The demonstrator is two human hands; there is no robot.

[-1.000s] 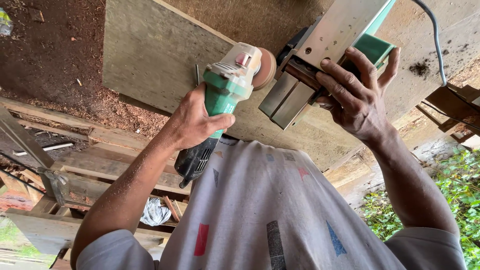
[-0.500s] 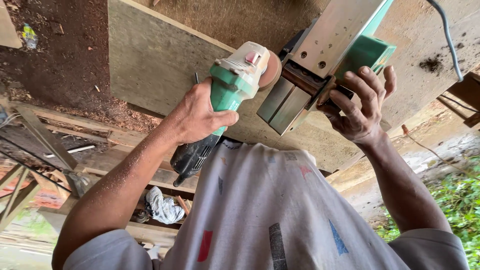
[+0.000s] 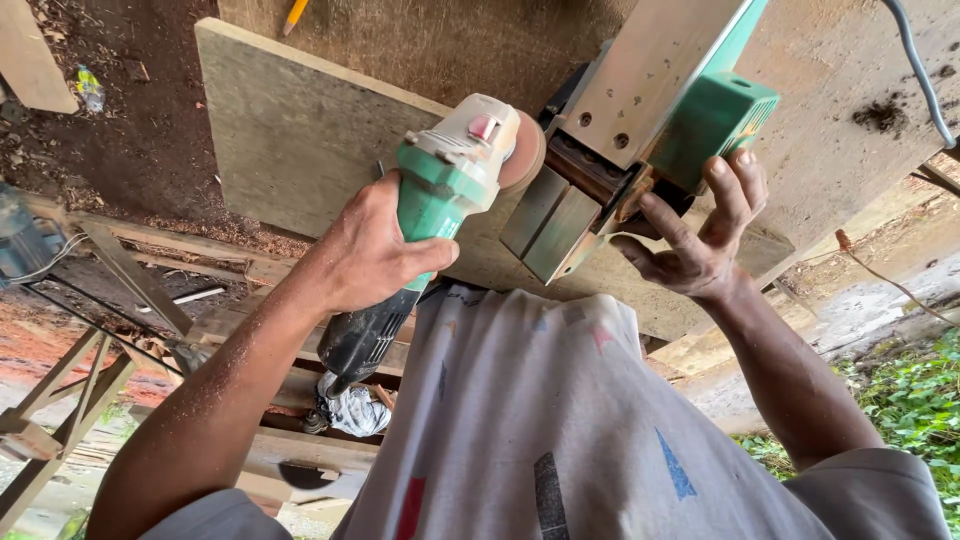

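The left hand (image 3: 375,250) is wrapped tight around the green body of an angle grinder (image 3: 440,200), fingers closed on it, thumb lying along the near side. The grinder's brown disc (image 3: 525,152) sits at its far right end, touching the metal base of an electric planer (image 3: 650,110) (turned so its flat sole faces left). The right hand (image 3: 700,245) grips the planer from the near side, fingers spread and curled over its green housing and the edge of the sole.

Both tools are held over a wide wooden board (image 3: 300,150). A yellow pencil (image 3: 294,14) lies at the far edge. On the ground at far left lies a small crumpled wrapper (image 3: 88,88), yellow and blue. A grey cable (image 3: 915,70) runs at far right.
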